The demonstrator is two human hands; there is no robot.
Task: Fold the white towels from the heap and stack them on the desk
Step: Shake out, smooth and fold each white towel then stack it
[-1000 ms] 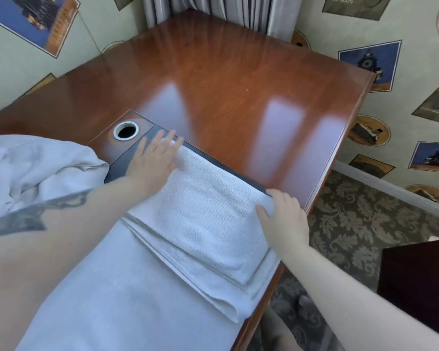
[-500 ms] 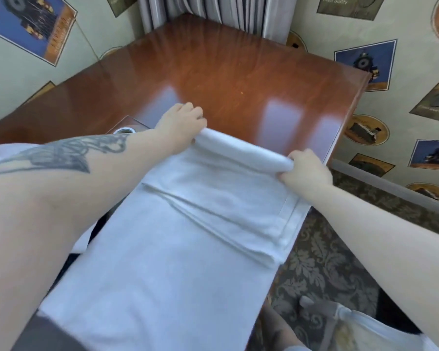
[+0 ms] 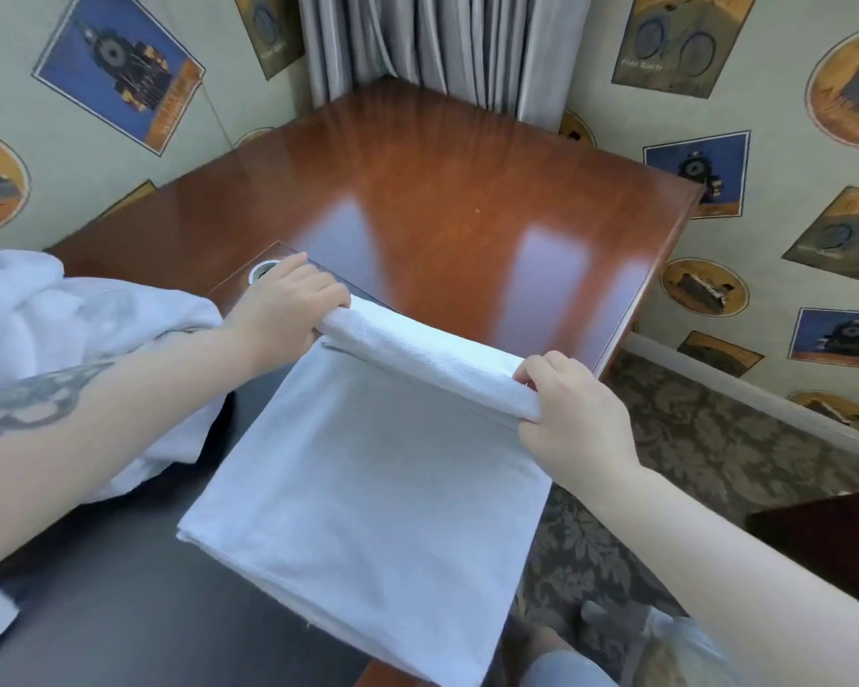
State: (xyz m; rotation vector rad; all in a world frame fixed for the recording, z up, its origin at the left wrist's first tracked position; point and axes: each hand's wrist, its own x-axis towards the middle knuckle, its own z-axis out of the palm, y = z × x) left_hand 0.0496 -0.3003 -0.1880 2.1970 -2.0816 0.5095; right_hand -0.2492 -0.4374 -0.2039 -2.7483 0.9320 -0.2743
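Wallpaper printed with old locomotives wraps the corner behind my reddish wooden desk (image 3: 467,190), with a grey curtain (image 3: 442,42) hanging where the two walls meet. On the near end of the desk, partly over a dark inset pad (image 3: 120,612), lies the white towel (image 3: 368,513) I am working on, its right edge hanging just past the desk's side. My left hand (image 3: 288,309) grips the far left corner of its thick folded edge, fingers curled over the top, just beside a round cable hole (image 3: 264,270) in the wood. My right hand (image 3: 566,414) pinches the opposite end of that same edge, thumb and fingers wrapped round it, so the fold is raised between my hands. I judge this towel to be midway through folding: it is already doubled into a neat rectangle and needs another fold toward me before it is compact. At my left the heap (image 3: 70,339) of crumpled white towels sits against my forearm, looking untouched. I can see no finished stack anywhere on the polished wood, so most of the job appears to remain.
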